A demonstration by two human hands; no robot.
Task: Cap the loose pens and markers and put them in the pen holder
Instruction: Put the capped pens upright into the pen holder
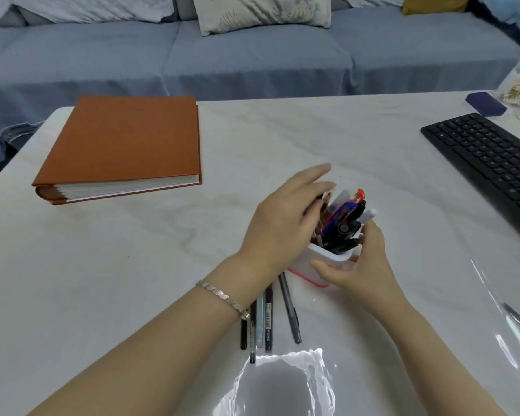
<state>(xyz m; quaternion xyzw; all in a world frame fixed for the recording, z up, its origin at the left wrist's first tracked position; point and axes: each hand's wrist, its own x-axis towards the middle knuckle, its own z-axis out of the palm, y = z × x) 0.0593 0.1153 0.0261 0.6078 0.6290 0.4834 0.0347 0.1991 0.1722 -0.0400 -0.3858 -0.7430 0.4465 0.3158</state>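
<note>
Pen holder cupped by right hand, left hand spread over it, loose pens beneath wrist, album left, keyboard right.

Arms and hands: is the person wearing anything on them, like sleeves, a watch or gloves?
No sleeves or gloves show: both forearms are bare. The left hand has a bracelet of flat, shiny, silvery-pink links at the wrist. The right hand wears nothing visible.

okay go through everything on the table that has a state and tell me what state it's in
Pen holder: upright, full of pens.
Loose pens: lying flat beside holder.
Album: closed.
Left hand: open over the pens.
Right hand: gripping the holder.
</note>
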